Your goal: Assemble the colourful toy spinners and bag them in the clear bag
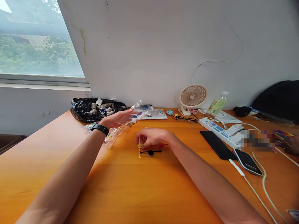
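My left hand (116,119), with a black band on its wrist, is raised over the table with its fingers fairly straight. It holds a clear plastic bag (140,107) with small blue, white and yellow parts showing through; the thumb is hidden. Low over the tabletop, my right hand (153,137) has its fingers curled and pinches a small yellow plastic piece (139,145). Just below those fingers lies a black arrow-shaped piece (150,152) with a round middle, its point to the right. Something small and red (161,145) shows beside the right hand, partly covered.
More clear packaging (113,135) lies under my left arm. Behind are a black bag (79,109) of spools, a clip fan (193,96), glasses (186,119) and a bottle (217,105). Rightward are a power strip (217,130), a black phone (217,144), a charger (247,161) and another person's hand (294,143).
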`<state>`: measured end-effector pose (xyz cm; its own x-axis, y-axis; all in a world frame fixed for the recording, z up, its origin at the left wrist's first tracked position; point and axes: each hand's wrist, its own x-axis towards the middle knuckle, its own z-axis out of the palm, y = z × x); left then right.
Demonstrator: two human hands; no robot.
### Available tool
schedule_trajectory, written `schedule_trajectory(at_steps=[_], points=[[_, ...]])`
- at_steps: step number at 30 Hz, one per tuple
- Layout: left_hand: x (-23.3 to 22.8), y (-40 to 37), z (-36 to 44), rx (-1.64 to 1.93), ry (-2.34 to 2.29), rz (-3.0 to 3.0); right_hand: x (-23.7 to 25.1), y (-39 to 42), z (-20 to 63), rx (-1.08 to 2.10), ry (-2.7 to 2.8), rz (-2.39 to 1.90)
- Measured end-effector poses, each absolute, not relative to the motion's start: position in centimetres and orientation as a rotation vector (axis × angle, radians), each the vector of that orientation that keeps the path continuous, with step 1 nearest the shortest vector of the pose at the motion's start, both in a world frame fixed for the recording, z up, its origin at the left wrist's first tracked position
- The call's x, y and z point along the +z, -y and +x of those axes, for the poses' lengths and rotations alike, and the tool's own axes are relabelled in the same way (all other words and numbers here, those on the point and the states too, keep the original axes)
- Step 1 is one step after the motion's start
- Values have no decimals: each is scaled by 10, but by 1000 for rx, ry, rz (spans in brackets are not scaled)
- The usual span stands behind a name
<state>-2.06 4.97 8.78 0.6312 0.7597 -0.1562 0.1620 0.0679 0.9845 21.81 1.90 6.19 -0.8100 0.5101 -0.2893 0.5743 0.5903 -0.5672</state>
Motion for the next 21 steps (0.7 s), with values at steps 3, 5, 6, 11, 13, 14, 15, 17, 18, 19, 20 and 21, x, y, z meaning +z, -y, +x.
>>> schedule_trajectory(at_steps=[3, 5, 6, 11, 13, 14, 15, 17, 18, 19, 20, 21], points=[[88, -51, -22, 550, -791, 1442, 68, -17, 220, -1051, -2803, 1021], [86, -54, -25, 552, -775, 1427, 78, -17, 226, -1251, -2862, 993], [85, -56, -27, 554, -771, 1419, 84, -17, 230, -1415, -2874, 947], [82, -61, -36, 569, -757, 1400, 109, -16, 252, -2382, -2725, 883], [81, -62, -36, 567, -749, 1428, 115, -17, 259, -2580, -2699, 1029], [81, -62, -35, 568, -746, 1443, 117, -18, 262, -2632, -2711, 1113], [81, -62, -34, 571, -742, 1457, 118, -20, 265, -2659, -2735, 1194], [81, -61, -31, 570, -739, 1474, 119, -25, 271, -2665, -2789, 1320], [80, -61, -29, 563, -743, 1480, 118, -27, 275, -2655, -2807, 1346], [80, -60, -27, 554, -749, 1485, 118, -29, 279, -2629, -2814, 1347], [80, -60, -27, 545, -758, 1488, 117, -31, 283, -2573, -2808, 1331], [79, -60, -26, 539, -766, 1490, 117, -32, 288, -2481, -2794, 1308]])
